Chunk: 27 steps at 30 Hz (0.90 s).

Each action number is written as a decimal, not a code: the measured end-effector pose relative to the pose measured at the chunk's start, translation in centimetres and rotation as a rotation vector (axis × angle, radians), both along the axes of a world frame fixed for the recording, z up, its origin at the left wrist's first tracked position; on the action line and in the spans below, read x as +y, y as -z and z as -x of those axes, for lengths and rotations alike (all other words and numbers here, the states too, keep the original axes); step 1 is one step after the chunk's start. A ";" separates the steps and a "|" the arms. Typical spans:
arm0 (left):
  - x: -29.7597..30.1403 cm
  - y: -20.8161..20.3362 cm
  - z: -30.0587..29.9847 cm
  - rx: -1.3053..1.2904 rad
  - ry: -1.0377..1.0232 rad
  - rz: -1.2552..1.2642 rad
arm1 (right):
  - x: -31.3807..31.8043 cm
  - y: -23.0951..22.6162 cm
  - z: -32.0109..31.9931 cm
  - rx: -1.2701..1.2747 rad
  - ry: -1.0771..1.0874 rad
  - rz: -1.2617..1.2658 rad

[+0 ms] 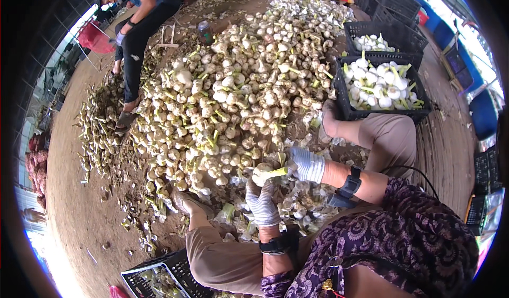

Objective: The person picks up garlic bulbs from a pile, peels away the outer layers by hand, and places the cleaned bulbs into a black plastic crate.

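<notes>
My left hand [263, 205], in a striped white-grey glove, is closed round a garlic bulb [261, 172] in front of my knees. The bulb's pale green stem [278, 172] points right, toward my right hand [307, 164], which wears a matching glove. Those right fingers are curled close to the stem's end. Whether they grip the stem or something else is hidden. Just beyond both hands lies a large heap of untrimmed garlic bulbs [249, 86], dirty and brownish, many with short green stems. Loose papery garlic skins [302, 197] cover the ground below my hands.
Black crates [419, 99] of cleaned white garlic stand at the far right, beside my right foot. Another black crate [135, 283] sits at lower left. Across the heap, at upper left, a seated person [146, 12] bends over the floor [66, 160]. A lidded cup [204, 32] stands near them.
</notes>
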<state>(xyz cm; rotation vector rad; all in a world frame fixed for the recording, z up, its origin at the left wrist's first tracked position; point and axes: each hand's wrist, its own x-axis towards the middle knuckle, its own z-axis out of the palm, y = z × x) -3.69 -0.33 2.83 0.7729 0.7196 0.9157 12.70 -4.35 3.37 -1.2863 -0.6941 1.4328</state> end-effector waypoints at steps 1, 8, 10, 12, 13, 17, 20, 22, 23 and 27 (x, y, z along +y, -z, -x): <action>0.0 -0.8 -0.1 0.000 0.022 0.053 | -0.3 -2.1 -0.3 -0.191 -0.094 -0.070; 0.1 0.8 0.8 -0.382 0.148 0.439 | -2.0 -2.9 0.0 0.724 0.050 -0.135; -0.6 0.4 1.0 -0.410 -0.017 0.367 | -1.6 -0.1 -1.6 0.844 -0.262 -0.435; 0.2 1.3 2.8 -0.765 0.188 0.440 | -1.6 0.1 -2.8 0.544 0.121 -0.338; 0.3 -0.9 1.4 -0.947 0.354 0.231 | -2.5 1.5 -5.6 -0.241 -0.088 -0.516; 0.2 3.7 2.8 -0.490 0.155 0.382 | 0.1 0.1 -4.9 -1.563 -1.046 0.362; -0.1 -1.2 0.2 -0.413 0.131 0.254 | 0.2 -3.7 -3.9 -1.073 -0.418 0.120; 0.3 -1.4 0.1 -0.318 0.159 0.219 | 0.6 -5.0 -3.0 -0.664 -0.192 0.004; 0.5 -1.5 0.1 -0.225 0.198 0.184 | 0.7 -5.0 -2.7 -0.591 -0.195 -0.025; 0.7 0.4 0.7 -0.079 0.172 0.052 | 0.9 -6.2 -1.6 -1.035 -0.318 -0.328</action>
